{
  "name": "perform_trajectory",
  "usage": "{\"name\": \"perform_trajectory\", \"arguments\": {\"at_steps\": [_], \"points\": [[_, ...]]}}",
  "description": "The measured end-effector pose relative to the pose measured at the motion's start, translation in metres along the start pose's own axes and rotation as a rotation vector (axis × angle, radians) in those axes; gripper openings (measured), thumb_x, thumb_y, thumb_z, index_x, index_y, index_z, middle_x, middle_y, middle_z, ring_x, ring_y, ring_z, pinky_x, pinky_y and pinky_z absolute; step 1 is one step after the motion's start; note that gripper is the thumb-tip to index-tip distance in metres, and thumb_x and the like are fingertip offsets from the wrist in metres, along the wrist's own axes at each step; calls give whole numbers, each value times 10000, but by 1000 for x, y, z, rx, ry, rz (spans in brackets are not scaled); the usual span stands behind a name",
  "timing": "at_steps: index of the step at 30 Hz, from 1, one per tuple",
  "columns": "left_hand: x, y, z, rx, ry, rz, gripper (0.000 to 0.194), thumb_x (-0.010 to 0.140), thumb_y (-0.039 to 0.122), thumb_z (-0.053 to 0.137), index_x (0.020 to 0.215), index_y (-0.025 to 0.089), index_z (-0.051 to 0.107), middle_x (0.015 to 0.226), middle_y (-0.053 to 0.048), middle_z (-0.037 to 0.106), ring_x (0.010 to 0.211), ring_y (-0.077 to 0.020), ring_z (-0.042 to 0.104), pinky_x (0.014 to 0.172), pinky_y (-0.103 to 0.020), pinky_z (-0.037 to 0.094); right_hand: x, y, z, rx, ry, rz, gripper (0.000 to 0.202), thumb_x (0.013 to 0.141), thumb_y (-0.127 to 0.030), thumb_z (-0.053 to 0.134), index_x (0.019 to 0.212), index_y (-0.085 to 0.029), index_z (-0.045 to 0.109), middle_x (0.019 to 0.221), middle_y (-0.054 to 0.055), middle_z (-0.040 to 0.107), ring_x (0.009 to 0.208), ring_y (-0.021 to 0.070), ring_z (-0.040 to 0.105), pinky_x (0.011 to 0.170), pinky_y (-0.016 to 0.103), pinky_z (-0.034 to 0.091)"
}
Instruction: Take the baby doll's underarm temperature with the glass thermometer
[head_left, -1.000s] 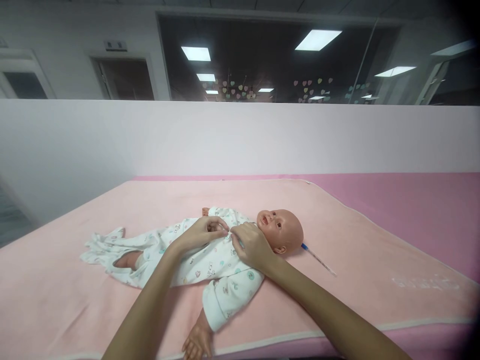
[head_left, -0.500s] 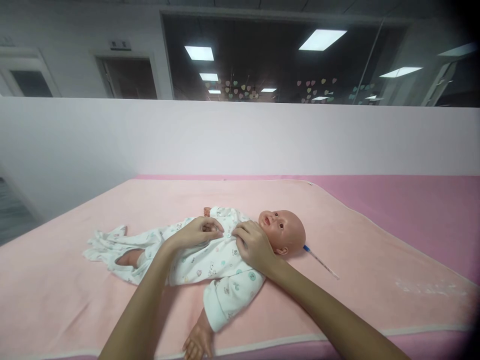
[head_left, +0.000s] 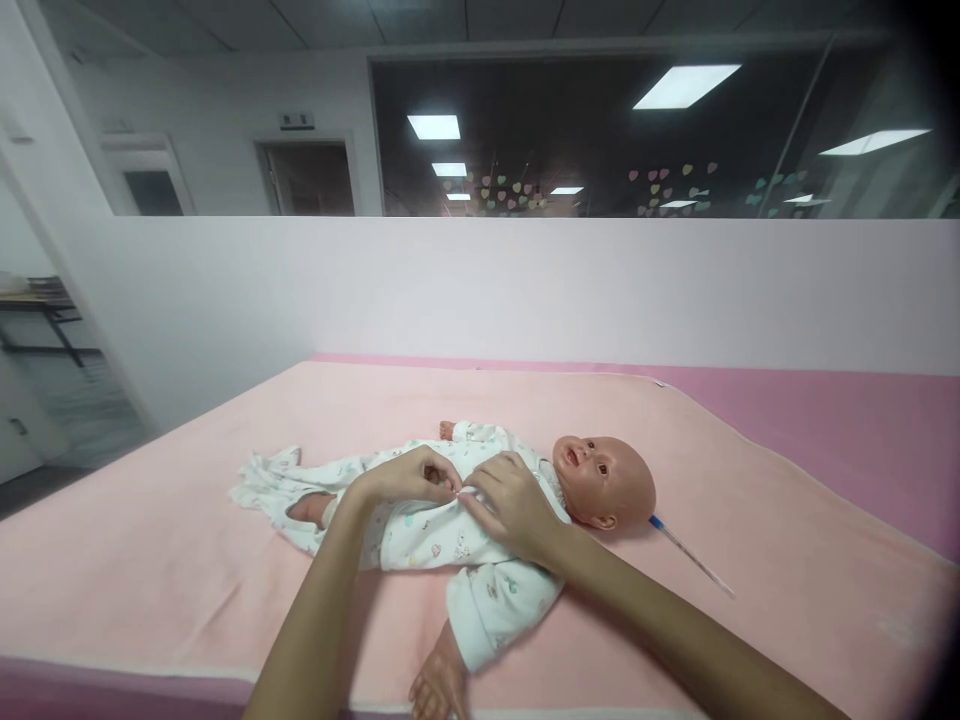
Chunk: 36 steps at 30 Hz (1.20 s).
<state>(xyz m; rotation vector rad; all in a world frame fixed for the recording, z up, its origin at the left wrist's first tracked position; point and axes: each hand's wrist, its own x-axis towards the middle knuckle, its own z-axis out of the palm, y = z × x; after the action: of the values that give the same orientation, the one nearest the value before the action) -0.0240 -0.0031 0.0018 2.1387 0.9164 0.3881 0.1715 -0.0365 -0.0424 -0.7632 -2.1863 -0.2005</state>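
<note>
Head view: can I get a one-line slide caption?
Left hand and right hand meet at the front of the patterned outfit on a doll lying on a pink blanket, blue-ended stick nearby.

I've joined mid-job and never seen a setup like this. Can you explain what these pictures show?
There is no machine: you're seeing a person's own bare left hand and right hand. One camera, worn on the head, takes every picture, looking forward and down.

A bald doll lies on its back on a peach blanket, wearing a white printed outfit. Beside its head lies a thin, blue-ended stick, perhaps a thermometer.

Both hands meet at the outfit's front, fingertips pinching the fabric; any smaller detail between them is hidden.
</note>
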Motion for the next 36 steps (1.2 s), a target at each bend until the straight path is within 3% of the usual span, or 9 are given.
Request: {"name": "perform_trajectory", "arguments": {"at_steps": [3,8,13,19,27,36], "points": [[-2,1,0,-90,11,-24,210,678,305,618,783,126,653,557,25,448,530,-81,362,480,-197,267,11,-2,8,-12,-30,5,149,809,-285,489,712,-180,529,678,23,539,697,154,469,723,311,336],[-9,3,-4,-293,30,-82,233,680,322,626,817,134,621,646,3,505,566,-90,414,475,-191,312,23,-3,13,38,-33,21,56,735,-215,495,696,-183,472,642,2,490,653,145,433,668,289,318],[-13,3,-7,-315,78,-55,260,685,332,626,833,119,642,610,2,503,525,-77,374,457,-196,311,18,-5,15,15,-5,-39,15,687,-184,482,677,-176,490,682,20,481,678,152,411,667,301,311],[-8,3,-4,-298,32,-77,274,692,343,615,846,120,660,576,19,465,489,-64,323,447,-202,279,10,-3,16,47,-12,-90,85,594,-124,461,656,-182,474,657,15,476,664,153,407,672,313,320],[-5,5,-5,-225,18,-95,313,720,406,586,830,125,670,498,46,354,466,-65,270,435,-211,223,8,1,21,157,98,21,118,811,-162,428,814,-180,545,693,26,557,688,153,478,684,299,363],[-4,3,-5,-216,-2,-72,279,730,370,578,855,134,656,536,29,418,481,-69,297,449,-208,243,6,2,23,213,122,-43,73,781,-187,503,824,-201,561,731,18,597,738,157,508,713,315,374]]}}
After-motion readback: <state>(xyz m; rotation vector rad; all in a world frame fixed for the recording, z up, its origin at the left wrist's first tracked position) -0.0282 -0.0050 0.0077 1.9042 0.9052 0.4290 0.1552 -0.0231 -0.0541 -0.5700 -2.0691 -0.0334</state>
